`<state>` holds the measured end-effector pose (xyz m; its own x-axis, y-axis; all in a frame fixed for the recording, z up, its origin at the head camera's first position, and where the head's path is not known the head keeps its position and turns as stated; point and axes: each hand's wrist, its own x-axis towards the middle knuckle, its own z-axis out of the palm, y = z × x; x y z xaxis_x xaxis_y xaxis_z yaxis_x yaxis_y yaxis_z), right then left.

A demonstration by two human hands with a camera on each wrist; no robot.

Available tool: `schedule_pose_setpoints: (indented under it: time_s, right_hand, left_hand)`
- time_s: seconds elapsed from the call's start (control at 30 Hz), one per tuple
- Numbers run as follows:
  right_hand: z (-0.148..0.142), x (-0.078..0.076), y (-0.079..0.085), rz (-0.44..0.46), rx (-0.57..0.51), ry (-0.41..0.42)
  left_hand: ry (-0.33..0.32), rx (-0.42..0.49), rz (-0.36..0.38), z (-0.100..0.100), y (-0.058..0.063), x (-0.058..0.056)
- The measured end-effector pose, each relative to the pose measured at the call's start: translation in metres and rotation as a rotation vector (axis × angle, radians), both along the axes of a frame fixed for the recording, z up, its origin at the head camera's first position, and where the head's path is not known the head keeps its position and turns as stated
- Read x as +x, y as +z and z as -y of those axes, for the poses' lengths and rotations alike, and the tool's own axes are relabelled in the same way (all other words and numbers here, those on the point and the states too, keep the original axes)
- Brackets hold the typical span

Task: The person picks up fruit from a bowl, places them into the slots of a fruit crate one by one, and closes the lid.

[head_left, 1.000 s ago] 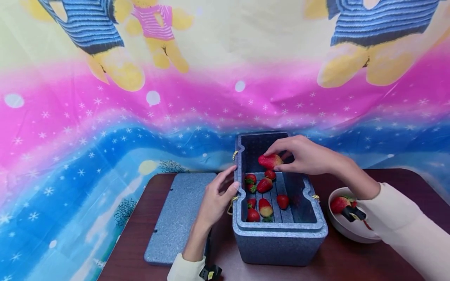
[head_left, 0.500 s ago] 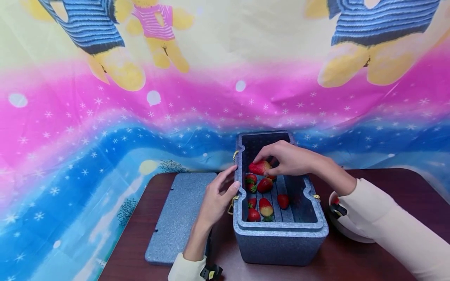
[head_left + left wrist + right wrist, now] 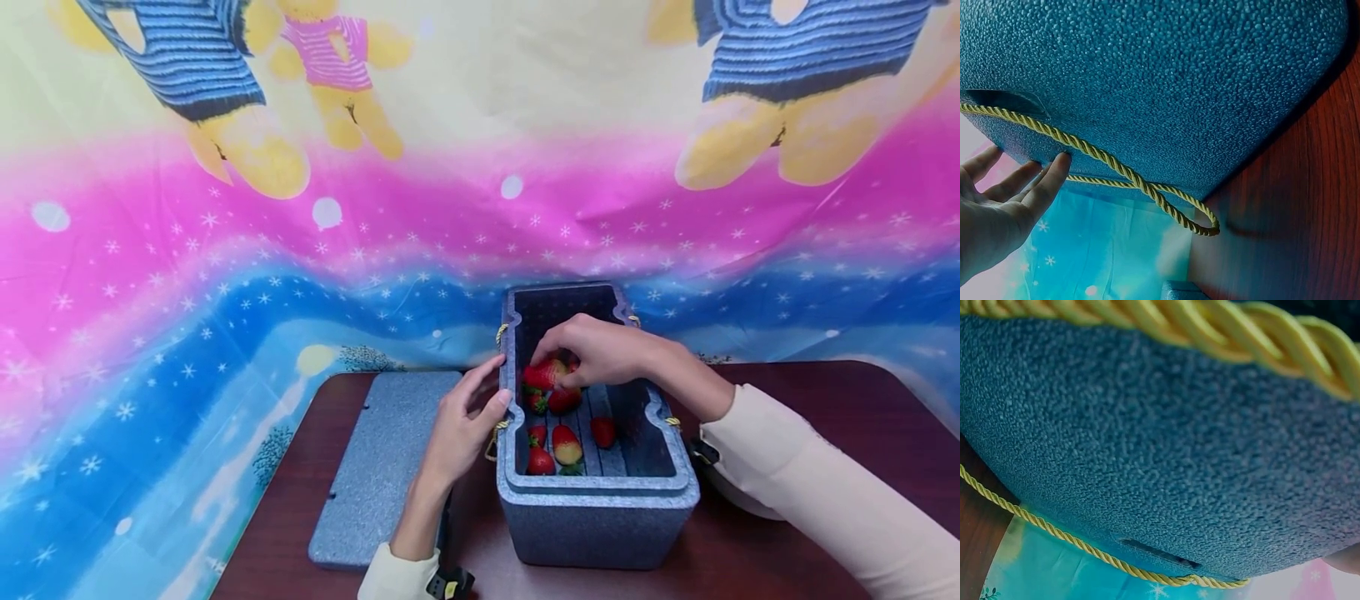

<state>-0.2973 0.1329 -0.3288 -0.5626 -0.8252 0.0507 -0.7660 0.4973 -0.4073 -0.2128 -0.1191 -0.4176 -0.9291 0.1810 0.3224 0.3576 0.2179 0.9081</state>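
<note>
Inside a speckled grey-blue foam box point(image 3: 596, 529), my right hand point(image 3: 603, 348) pinches a large strawberry point(image 3: 543, 374) with a paler end, low near the left wall at the back. Several other strawberries point(image 3: 567, 445) lie on the box's ribbed floor. My left hand point(image 3: 455, 429) rests against the left rim, its fingertips and thumb touching it. In the left wrist view that hand point(image 3: 1000, 215) has extended fingers against the box side, beside a yellow twisted cord point(image 3: 1110, 160). The right wrist view shows the box's outer wall point(image 3: 1166, 444) and cord; my fingers are out of sight there.
A flat grey lid point(image 3: 386, 467) lies on the dark wooden table point(image 3: 855, 433) left of the box. To the right stands a pale bowl point(image 3: 738, 498), mostly hidden by my right sleeve. A printed cloth point(image 3: 450, 208) hangs close behind the table.
My right hand has moved left and down, deeper into the box, carrying the strawberry toward the left wall. Its sleeve now covers most of the bowl. My left hand has stayed in place.
</note>
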Motion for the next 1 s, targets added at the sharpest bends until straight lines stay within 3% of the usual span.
schedule_pose_setpoints:
  time_s: [0.33, 0.73, 1.0]
  right_hand:
    - [0.004, 0.0, -0.004, -0.01, 0.019, 0.011]
    - [-0.016, 0.009, 0.001, -0.078, -0.16, -0.057]
    - [-0.04, 0.028, 0.017, -0.155, -0.208, -0.141]
  left_hand:
    - [0.01, 0.005, 0.002, 0.002, 0.0, 0.002]
    - [-0.001, 0.005, 0.006, -0.002, -0.001, 0.003]
    - [0.002, 0.008, -0.007, -0.001, -0.001, 0.002]
